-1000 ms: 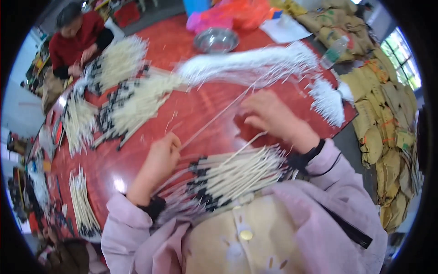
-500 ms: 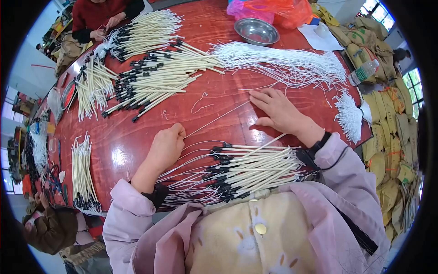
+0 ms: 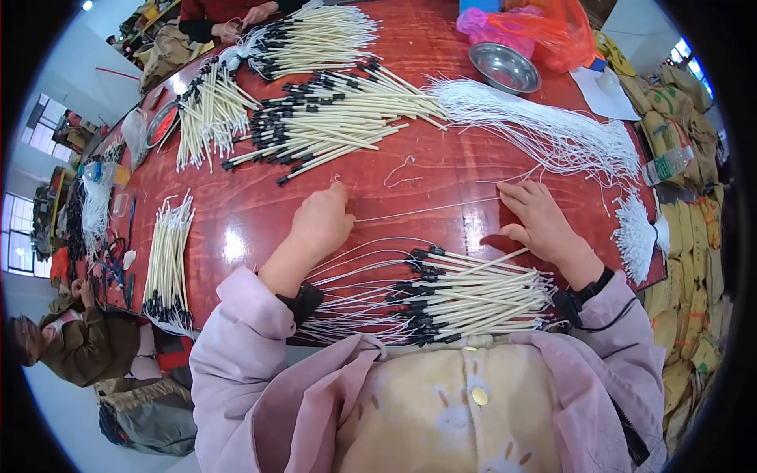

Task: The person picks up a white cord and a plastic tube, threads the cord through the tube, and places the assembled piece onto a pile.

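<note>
A thin white cord point(image 3: 426, 211) runs across the red table between my hands. My left hand point(image 3: 319, 225) is closed on its left end, fingers curled in. Farther right, my right hand point(image 3: 544, 225) has its fingers stretched out and its thumb apart, the fingertips at the cord's other end by the table top. Below the cord, close to my body, lies a pile of pale rods point(image 3: 481, 296) with black ends and white cords trailing left under my left forearm. One rod slants up from this pile toward my right palm; whether it touches is unclear.
Behind my hands lie more pale rods point(image 3: 339, 118) and a long bundle of white cords point(image 3: 544, 130). A metal bowl point(image 3: 505, 67), plastic bags point(image 3: 536, 31) and a bottle point(image 3: 667, 165) stand farther off. Sacks point(image 3: 686, 260) are stacked at right. Another person's hands point(image 3: 240, 25) work at the far edge.
My left hand has moved away and slightly outward, so the cord lies more level across the table. The view has shifted left. My right fingers stay at the cord's end.
</note>
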